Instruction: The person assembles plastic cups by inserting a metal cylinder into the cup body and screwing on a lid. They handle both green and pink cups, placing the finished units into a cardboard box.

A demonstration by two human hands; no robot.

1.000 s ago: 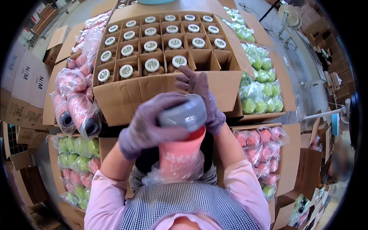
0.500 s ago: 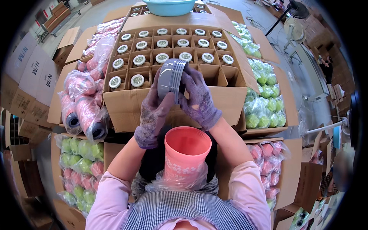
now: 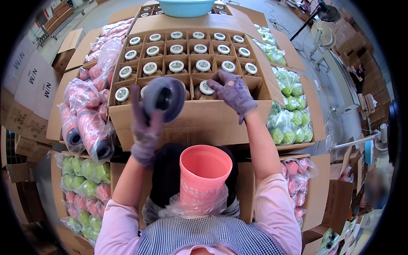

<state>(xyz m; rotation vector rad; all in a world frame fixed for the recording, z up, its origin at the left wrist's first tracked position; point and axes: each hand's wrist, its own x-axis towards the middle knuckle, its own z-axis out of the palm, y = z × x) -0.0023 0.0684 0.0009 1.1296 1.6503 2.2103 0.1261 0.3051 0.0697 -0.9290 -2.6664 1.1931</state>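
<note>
My left hand (image 3: 146, 121), in a purple glove, holds a grey round screw lid (image 3: 170, 102) in front of the divided carton; both are blurred by motion. Its dark hollow side shows. My gloved right hand (image 3: 233, 93) reaches over the front of the carton (image 3: 187, 127), fingers closed on the rim of a white-rimmed jar (image 3: 207, 87) in the front row. Whether that jar is raised, I cannot tell. Between my thighs a pink tumbler (image 3: 204, 182) stands upright, open at the top, with crumpled clear plastic (image 3: 178, 206) around its lower part.
Several more jars with white-rimmed lids (image 3: 176, 66) fill carton cells. Bagged pink tumblers (image 3: 91, 119) lie at left. Bagged green items (image 3: 291, 106) sit in boxes at right, bagged pink ones (image 3: 295, 182) nearer me. A light blue basin (image 3: 187, 7) stands beyond the carton.
My hands have parted. The left has moved left with the grey screw lid, turning it. The right has let go of the lid and moved right, onto a jar in the front row.
</note>
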